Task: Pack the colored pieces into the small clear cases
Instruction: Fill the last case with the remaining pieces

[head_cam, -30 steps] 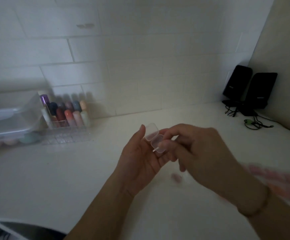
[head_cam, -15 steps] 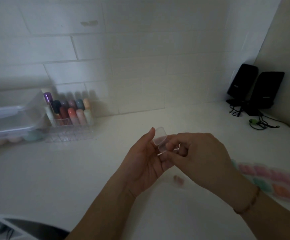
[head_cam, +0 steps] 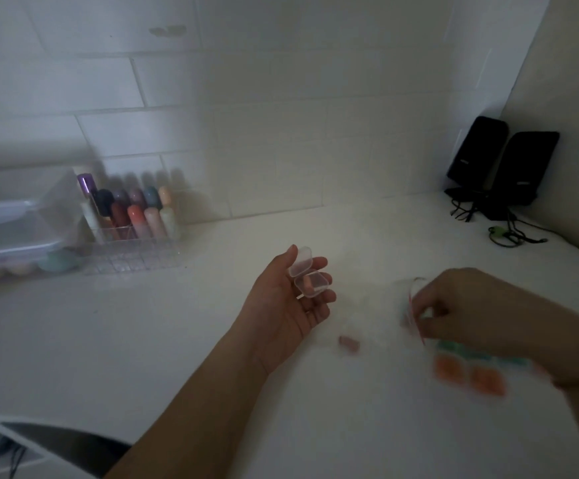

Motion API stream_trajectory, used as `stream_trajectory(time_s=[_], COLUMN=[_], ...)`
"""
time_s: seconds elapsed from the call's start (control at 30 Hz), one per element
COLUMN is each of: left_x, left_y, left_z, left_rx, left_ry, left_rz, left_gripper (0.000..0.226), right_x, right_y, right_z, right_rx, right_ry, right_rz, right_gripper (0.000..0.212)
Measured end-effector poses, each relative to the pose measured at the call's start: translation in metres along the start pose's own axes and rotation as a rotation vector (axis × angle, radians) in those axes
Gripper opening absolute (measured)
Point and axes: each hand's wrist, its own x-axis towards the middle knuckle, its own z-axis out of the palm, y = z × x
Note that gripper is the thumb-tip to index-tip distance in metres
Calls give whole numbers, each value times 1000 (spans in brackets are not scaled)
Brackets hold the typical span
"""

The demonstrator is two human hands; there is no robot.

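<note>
Left hand (head_cam: pixel 288 302), seen from the head camera, is held palm-up, fingers loosely cradling one open small clear case (head_cam: pixel 307 276) with a pinkish piece inside. Right hand (head_cam: pixel 471 305) is curled at a blurred clear bag (head_cam: pixel 416 316); what is pinched cannot be told. One loose pink piece (head_cam: pixel 349 343) is seen on the counter (head_cam: pixel 143 340); two orange pieces (head_cam: pixel 467 373) are counted. The case should be kept level while filled.
</note>
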Motion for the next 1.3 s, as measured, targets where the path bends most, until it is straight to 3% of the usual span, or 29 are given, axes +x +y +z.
stream_trajectory(time_s=[0.17,0.23,0.33,0.5,0.67,0.83,0.93,1.13,1.2,1.3], left_x=[0,-1,0,2,3,4,5,5,4,3], left_y=[-2,-2,-3,-4,-4,-4,-4,-2,-1,1], left_z=[2,2,1,-1,-4,-4,-5,-7,-5,-4], left_rx=[10,-3,-28,-11,-43,-88,-83,-104,-155,-189], left_ry=[41,44,41,39,9,2,2,-11,-34,-85], left_rz=[-23,-40,-57,-69,-73,-77,-91,-45,13,77], left_gripper=[42,41,42,45,45,40,36,35,35,36], right_x=[18,20,20,24,28,28,21,-5,-14,-18], right_y=[-30,-41,-42,-32,-31,-22,-16,4,5,-16], right_z=[35,45,53,57,63,56,40,-5,-19,-20], right_rx=[-72,-97,-86,-106,-146,73,175,316,319,485], right_ry=[285,245,170,297,248,156,92,97,158,369], right_rz=[-123,-197,-208,-158,-122,-102,-116,-35,-2,-108], right_gripper=[20,15,31,26,27,10,24,10,11,9])
